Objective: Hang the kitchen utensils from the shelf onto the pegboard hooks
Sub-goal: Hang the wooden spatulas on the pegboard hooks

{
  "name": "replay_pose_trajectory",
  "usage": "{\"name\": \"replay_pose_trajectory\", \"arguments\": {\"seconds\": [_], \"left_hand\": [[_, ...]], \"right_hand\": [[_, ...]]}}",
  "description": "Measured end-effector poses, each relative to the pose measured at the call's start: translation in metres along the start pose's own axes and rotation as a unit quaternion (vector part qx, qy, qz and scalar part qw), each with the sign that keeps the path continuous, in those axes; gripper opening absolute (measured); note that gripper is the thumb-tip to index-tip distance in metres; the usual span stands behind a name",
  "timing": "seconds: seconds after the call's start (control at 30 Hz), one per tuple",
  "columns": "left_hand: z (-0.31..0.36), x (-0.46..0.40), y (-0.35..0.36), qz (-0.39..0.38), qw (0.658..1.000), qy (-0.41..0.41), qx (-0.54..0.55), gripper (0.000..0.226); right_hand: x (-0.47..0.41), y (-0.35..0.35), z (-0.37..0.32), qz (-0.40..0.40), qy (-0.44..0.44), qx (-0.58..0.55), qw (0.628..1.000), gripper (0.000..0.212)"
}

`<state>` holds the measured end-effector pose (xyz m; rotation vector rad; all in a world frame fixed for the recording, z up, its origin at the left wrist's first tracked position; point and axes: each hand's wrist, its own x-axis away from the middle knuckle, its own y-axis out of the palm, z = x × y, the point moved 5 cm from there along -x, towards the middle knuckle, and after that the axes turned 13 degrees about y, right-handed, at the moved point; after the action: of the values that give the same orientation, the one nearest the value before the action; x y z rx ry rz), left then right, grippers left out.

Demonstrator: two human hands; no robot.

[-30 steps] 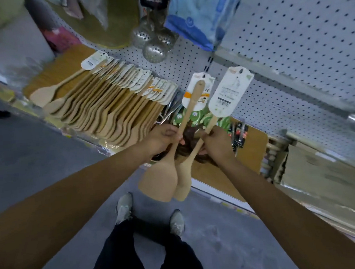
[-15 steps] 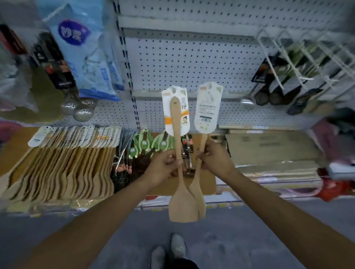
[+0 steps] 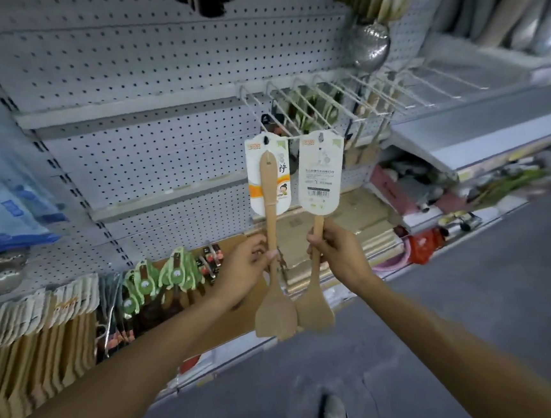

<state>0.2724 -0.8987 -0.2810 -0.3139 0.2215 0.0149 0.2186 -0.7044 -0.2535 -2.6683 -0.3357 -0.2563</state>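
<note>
Two spatulas are held up just below the hooks [image 3: 291,97], one [image 3: 271,239] gripped by the left hand [image 3: 244,268], one [image 3: 315,258] by the right hand [image 3: 336,253], probably so card holes can be lined up.

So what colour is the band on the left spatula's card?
Orange, across the white card, clearest in the head view.

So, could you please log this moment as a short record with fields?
left hand: left hand grips the handle of the front-facing spatula
right hand: right hand grips the handle of the barcode-side spatula
orientation: both blades down, card tags up
hooks: white pegboard hooks just behind the tags; not yet hung
shelf stock: wooden spatulas lower left
</note>
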Motion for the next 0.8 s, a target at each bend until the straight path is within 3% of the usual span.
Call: {"name": "replay_pose_trajectory", "arguments": {"seconds": [0.17,0.53,0.67,0.8], "left_hand": [[0.017,-0.041,0.063,-0.032,0.999,0.007,-0.008,0.016],[0.055,-0.137,0.212,-0.052,0.996,0.035,-0.062,0.008],[0.059,-0.165,0.249,-0.056,0.994,0.039,-0.091,0.004],[0.06,-0.196,0.274,-0.064,0.991,0.04,-0.109,0.007]], "right_hand": [[-0.01,-0.078,0.025,0.019,-0.002,-0.035,0.999,0.004],[-0.061,-0.257,0.107,0.037,-0.004,-0.067,0.997,0.009],[-0.084,-0.305,0.124,0.034,0.001,-0.098,0.995,0.004],[-0.114,-0.334,0.138,0.047,0.021,-0.119,0.992,0.014]]}}
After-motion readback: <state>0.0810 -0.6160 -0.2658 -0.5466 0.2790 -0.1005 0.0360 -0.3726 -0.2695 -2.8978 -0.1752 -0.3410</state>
